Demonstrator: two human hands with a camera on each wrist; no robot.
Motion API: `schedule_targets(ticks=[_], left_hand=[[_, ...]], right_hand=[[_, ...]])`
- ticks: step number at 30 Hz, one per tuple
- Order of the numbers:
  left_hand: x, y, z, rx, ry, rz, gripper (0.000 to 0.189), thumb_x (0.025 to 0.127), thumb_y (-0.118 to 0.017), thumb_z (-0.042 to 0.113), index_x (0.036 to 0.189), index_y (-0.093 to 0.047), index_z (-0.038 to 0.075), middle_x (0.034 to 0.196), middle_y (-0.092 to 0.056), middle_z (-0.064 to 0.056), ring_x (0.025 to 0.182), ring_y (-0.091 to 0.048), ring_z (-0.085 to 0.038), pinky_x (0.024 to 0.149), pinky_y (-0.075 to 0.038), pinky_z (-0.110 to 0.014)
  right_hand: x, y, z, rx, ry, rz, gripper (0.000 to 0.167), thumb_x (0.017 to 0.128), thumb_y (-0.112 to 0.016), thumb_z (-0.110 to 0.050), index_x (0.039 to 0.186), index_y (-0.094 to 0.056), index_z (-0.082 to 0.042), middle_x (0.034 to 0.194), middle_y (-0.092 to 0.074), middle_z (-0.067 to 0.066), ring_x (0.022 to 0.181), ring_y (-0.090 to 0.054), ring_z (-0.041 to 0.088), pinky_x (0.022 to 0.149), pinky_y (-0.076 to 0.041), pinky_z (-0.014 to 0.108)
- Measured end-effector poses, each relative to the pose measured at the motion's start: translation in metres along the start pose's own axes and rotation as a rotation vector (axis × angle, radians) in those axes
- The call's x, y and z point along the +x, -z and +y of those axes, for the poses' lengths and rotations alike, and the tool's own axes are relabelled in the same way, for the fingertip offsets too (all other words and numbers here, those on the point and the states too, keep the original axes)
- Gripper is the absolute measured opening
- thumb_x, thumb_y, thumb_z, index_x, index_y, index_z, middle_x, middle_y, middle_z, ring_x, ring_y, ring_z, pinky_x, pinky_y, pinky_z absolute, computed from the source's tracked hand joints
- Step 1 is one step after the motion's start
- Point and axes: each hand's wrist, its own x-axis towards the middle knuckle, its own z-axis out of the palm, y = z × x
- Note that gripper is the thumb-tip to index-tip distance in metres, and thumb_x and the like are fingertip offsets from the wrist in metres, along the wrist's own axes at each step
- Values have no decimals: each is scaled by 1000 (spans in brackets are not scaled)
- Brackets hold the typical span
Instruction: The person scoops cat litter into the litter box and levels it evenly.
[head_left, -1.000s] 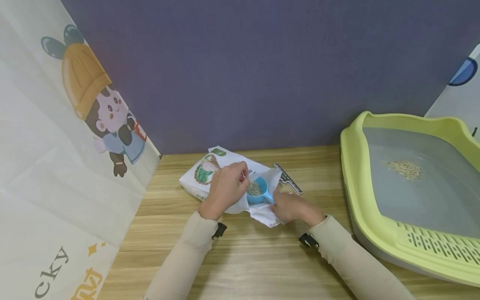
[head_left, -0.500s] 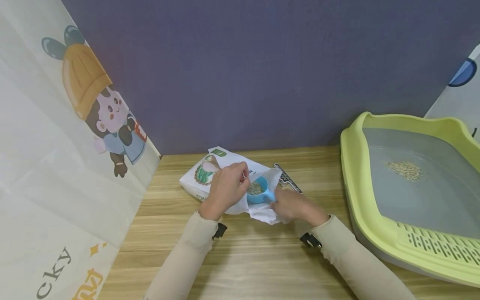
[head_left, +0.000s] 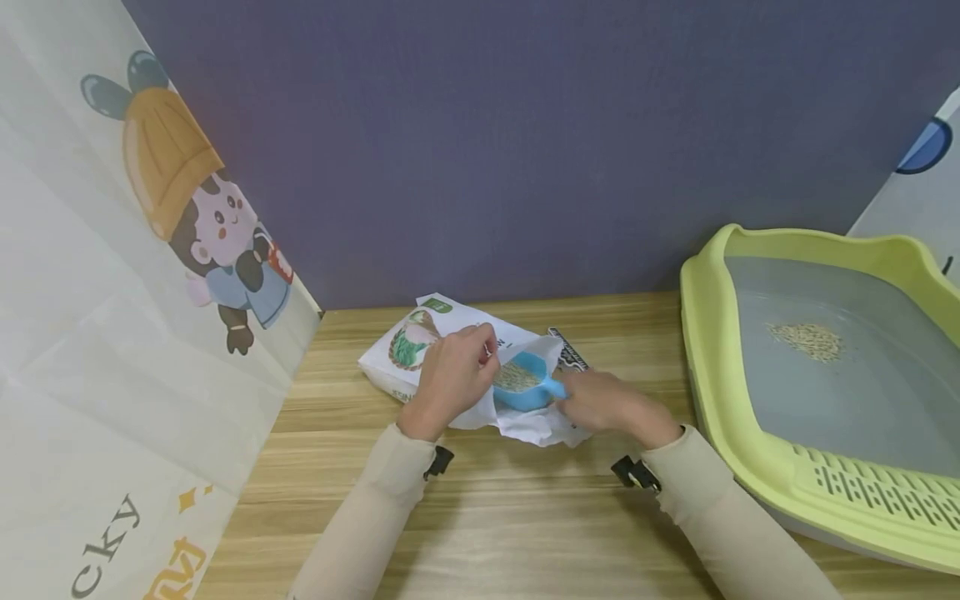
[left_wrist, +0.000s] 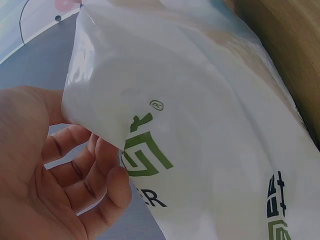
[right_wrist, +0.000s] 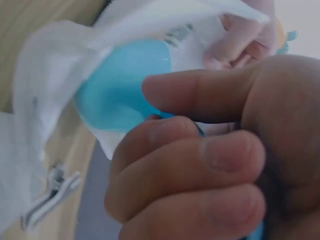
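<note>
A white printed bag (head_left: pixel 468 315) lies on the wooden table with its open mouth toward the right. My left hand (head_left: pixel 452 379) pinches the upper edge of that mouth; in the left wrist view, thumb and fingers meet at the plastic (left_wrist: pixel 200 100). My right hand (head_left: pixel 606 408) grips the short handle of a light blue scoop (head_left: pixel 528 398), fingers curled round it. The scoop's bowl sits inside the bag's mouth and holds a load of small pale pellets (head_left: pixel 516 377). In the right wrist view the blue bowl (right_wrist: pixel 125 85) shows beyond my thumb, partly covered by the bag's loose flap.
On the right stands a litter box with a yellow-green rim (head_left: pixel 708 350) and grey base, a small heap of pellets (head_left: pixel 810 341) inside. A black-and-white strip-like item (head_left: pixel 568 350) lies behind the bag. A dark blue panel (head_left: pixel 525 167) closes off the back.
My right hand has shifted slightly right, drawing the blue scoop along and tilting its handle upward; more pellets show in the bowl. The left hand stays in place.
</note>
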Motion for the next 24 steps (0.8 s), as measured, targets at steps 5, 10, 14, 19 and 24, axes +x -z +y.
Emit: schedule_targets(ticks=[5, 10, 14, 19, 24], left_hand=[[-1, 0, 0, -4, -4, 4, 9, 85, -66, 10, 83, -62, 17, 71, -62, 5, 56, -53, -11, 49, -40, -28], [-1, -1, -1, 2, -4, 4, 9, 86, -66, 10, 83, -62, 17, 71, -61, 5, 55, -52, -11, 49, -40, -27], [-1, -2, -2, 2, -5, 4, 9, 86, -66, 10, 83, -62, 17, 72, -62, 5, 56, -53, -11, 49, -40, -27], [-1, -3, -2, 0, -2, 3, 9, 86, -66, 10, 83, -61, 17, 72, -63, 5, 57, -54, -10, 50, -41, -27], [0, -2, -1, 0, -2, 0, 9, 85, -67, 10, 83, -61, 17, 73, -63, 5, 57, -54, -10, 50, -41, -28]], right_hand=[[-10, 12, 0, -16, -9, -5, 16, 96, -54, -17, 103, -61, -5, 81, -57, 6, 69, -53, 19, 62, -45, 33], [-20, 23, 1, -51, 8, 10, 10, 94, -57, -20, 89, -58, -11, 77, -55, 4, 69, -52, 19, 64, -45, 34], [-27, 33, 2, -55, -1, 0, 12, 95, -56, -21, 93, -58, -9, 76, -53, 4, 69, -51, 19, 63, -43, 32], [-34, 41, 5, -73, -19, -4, 15, 97, -56, -23, 97, -59, -8, 75, -51, 3, 69, -49, 19, 61, -40, 32], [-40, 48, 7, -67, -24, 15, 15, 96, -57, -25, 93, -58, -10, 74, -50, 2, 67, -48, 18, 60, -38, 31]])
